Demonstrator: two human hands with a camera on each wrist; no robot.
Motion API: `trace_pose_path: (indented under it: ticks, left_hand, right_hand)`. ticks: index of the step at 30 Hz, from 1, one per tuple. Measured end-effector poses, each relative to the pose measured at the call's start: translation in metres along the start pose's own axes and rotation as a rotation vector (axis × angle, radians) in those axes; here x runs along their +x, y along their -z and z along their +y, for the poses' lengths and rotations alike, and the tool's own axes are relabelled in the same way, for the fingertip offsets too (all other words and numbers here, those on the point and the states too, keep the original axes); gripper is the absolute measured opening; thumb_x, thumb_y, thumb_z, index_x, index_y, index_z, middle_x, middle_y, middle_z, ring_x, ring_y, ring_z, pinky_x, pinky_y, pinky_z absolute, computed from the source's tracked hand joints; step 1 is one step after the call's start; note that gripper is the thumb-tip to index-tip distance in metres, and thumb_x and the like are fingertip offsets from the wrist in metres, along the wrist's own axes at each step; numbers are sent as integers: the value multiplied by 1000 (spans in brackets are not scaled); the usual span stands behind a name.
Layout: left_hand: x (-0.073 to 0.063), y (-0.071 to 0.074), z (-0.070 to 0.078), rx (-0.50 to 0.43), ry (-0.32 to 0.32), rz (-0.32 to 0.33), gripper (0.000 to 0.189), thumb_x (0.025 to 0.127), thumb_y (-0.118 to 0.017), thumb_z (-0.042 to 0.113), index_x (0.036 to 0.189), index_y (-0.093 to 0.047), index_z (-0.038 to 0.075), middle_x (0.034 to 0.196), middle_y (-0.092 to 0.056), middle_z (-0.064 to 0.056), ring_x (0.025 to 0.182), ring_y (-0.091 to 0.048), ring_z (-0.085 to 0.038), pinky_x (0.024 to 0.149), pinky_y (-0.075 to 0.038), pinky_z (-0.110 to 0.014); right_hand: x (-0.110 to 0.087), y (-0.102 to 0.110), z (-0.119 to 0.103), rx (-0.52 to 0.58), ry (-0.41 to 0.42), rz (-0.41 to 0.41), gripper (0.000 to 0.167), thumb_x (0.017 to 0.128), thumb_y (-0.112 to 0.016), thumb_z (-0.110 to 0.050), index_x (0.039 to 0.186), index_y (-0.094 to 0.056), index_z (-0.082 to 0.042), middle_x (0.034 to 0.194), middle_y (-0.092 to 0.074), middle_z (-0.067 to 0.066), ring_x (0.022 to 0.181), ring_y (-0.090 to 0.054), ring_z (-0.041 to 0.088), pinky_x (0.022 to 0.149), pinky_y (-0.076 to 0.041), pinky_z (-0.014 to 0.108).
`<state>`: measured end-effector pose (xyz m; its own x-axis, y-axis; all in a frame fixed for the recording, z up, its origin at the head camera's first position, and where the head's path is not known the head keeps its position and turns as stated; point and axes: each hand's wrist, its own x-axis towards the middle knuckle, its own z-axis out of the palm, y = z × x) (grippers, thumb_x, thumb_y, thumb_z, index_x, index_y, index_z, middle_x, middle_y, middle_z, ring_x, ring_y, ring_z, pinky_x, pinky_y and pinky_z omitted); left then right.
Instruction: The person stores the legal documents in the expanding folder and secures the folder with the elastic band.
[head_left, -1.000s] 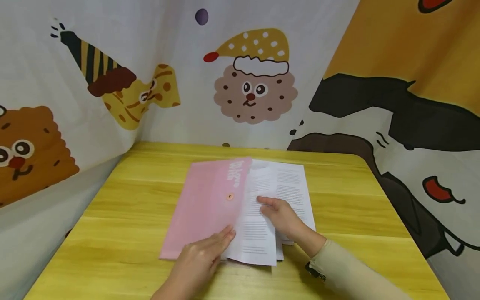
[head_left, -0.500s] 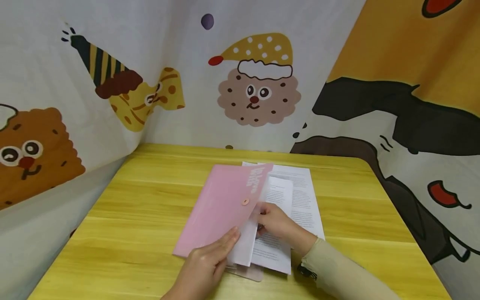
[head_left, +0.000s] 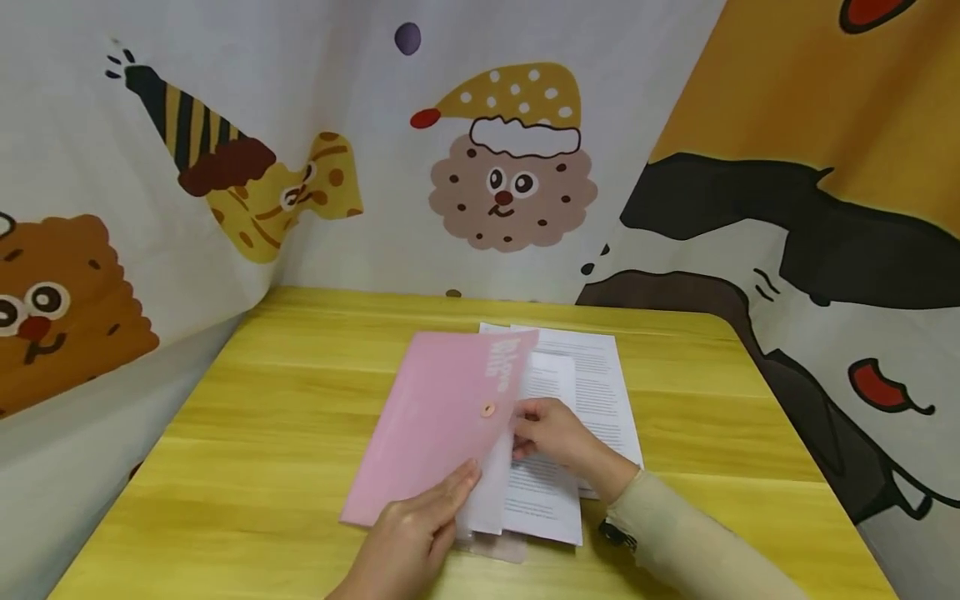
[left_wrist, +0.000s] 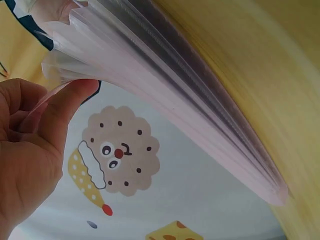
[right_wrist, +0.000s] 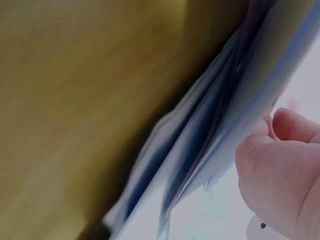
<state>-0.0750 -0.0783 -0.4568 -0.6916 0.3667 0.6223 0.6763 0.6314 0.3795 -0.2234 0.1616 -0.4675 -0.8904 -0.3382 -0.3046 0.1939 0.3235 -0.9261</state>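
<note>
From my end, the pink expanding folder lies mid-table, its pleated mouth facing right. I judge it light, its plastic thin, springy and a bit slippery, the leaves easy to crease; I'd take the cover by its free edge near the button and peel pockets apart gently. The left hand has thumb and fingers closed on the cover's edge. The right hand seems to pinch the rim of a pale leaf (divider or paper, I cannot tell; the right wrist view is murky). A second ago that hand lay over a printed page; now its fingertips are at the folder's edge, and the folder sits slightly further right. Beside it, printed sheets stick out over the wood-grain table, with a cartoon-printed curtain behind.
</note>
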Motion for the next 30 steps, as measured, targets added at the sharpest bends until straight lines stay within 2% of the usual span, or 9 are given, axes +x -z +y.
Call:
trace_pose_path:
  ticks: [3,7,12,15,22,24,27,30]
  left_hand:
    - [1,2,2,-9,32,-17,65,76,-83,-10,138,-71,4,143,-71,-9,118,-75,-24,89,-65,-24]
    - [2,4,4,17,36,-23,66,78,-84,-5,142,-69,5,145,-69,-8,120,-75,-21,92,-65,-26]
    - [0,2,4,44,-1,-3,65,80,-85,1,143,-68,4,145,-70,-9,119,-76,-19,91,-66,-25]
    - [-1,2,3,44,-2,-14,66,80,-86,3,144,-67,4,145,-70,-9,119,-76,-19,91,-66,-25]
    - [-3,3,4,66,7,-38,64,82,-87,6,143,-68,5,145,-70,-8,117,-76,-18,88,-67,-26]
    - [-3,4,4,58,13,-44,63,83,-87,6,143,-68,5,146,-70,-8,118,-76,-18,89,-67,-26]
    - [-3,4,6,37,31,-51,62,84,-86,5,143,-68,5,146,-69,-8,117,-76,-18,88,-67,-25]
    - [-3,5,7,20,35,-49,63,84,-86,3,144,-68,5,146,-69,-9,117,-76,-20,87,-67,-24]
  right_hand:
    - [-3,9,0,15,-30,-22,30,108,-57,-9,130,-66,10,94,-78,14,80,-75,17,71,-68,32]
    - [-6,24,1,18,-65,7,35,110,-59,-15,135,-64,9,103,-78,17,83,-76,16,72,-67,30]
    - [-4,47,1,-4,-36,117,36,109,-61,-16,136,-65,7,123,-75,22,87,-73,13,74,-66,26]
    - [1,57,-1,-24,-22,160,39,109,-61,-18,138,-64,8,129,-73,25,91,-73,14,77,-66,26]
    - [23,48,-10,-67,-26,133,41,108,-64,-21,141,-64,3,133,-71,22,96,-75,17,81,-67,30]
    - [31,42,-14,-126,16,161,37,107,-64,-19,138,-66,2,129,-72,20,95,-74,18,78,-67,30]
    - [42,32,-20,-298,105,227,29,104,-63,-16,128,-72,-2,123,-75,18,91,-74,22,74,-66,31]
    - [50,25,-25,-494,161,293,30,97,-62,-11,125,-72,-2,125,-75,19,97,-72,29,80,-65,38]
